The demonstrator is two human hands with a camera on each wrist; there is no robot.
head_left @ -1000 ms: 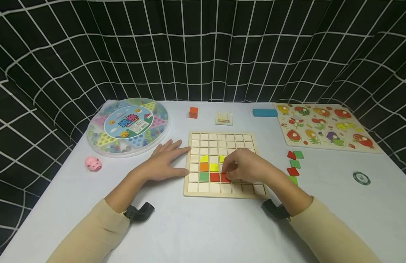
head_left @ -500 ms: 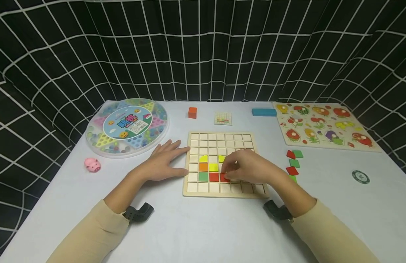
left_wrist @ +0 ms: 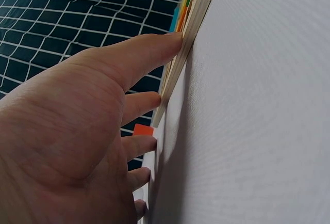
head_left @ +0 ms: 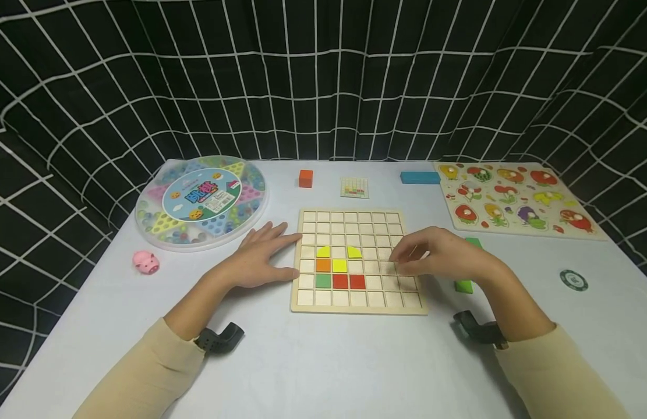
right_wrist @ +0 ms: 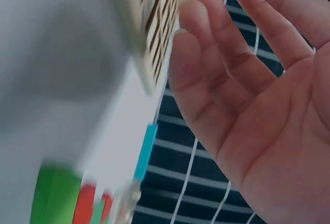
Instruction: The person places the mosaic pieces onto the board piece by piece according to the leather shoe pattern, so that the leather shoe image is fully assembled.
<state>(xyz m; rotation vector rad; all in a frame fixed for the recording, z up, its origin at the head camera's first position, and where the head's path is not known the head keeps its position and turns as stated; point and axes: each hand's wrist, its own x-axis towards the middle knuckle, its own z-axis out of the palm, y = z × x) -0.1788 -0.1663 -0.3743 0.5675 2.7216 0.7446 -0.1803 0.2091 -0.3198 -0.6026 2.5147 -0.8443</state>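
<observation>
Down on the counter [head_left: 323,361], the left hand [head_left: 262,256] lies flat with its fingers spread and straight, the fingertips touching the left edge of the wooden grid board [head_left: 358,305]; the left wrist view shows those fingers [left_wrist: 149,53] against the board's rim. The right hand [head_left: 438,255] hangs over the board's right side, fingers relaxed and loosely bent, holding nothing; the right wrist view shows its palm [right_wrist: 268,95] bare.

On the board sit seven coloured tiles: two yellow rounded ones [head_left: 324,252] in one row, an orange tile [head_left: 323,266] and a yellow square [head_left: 340,266] beneath, then a green tile [head_left: 323,281] and two red tiles [head_left: 348,281] in the row below. The other cells show bare wood.

Just right of the board, partly hidden by the right hand, two green pieces [head_left: 464,286] show in the head view; the blurred right wrist view also shows red ones among them.

Farther out stand one round marble game case [head_left: 200,201], one pink pig figure [head_left: 146,262], one orange cube [head_left: 305,178], one small pattern card [head_left: 354,188], one blue block [head_left: 420,177], one fruit peg puzzle [head_left: 512,201] and one dark round chip [head_left: 573,280].

The counter is covered in pale cloth, and a black curtain with a white grid [head_left: 323,75] closes it in on three sides.
</observation>
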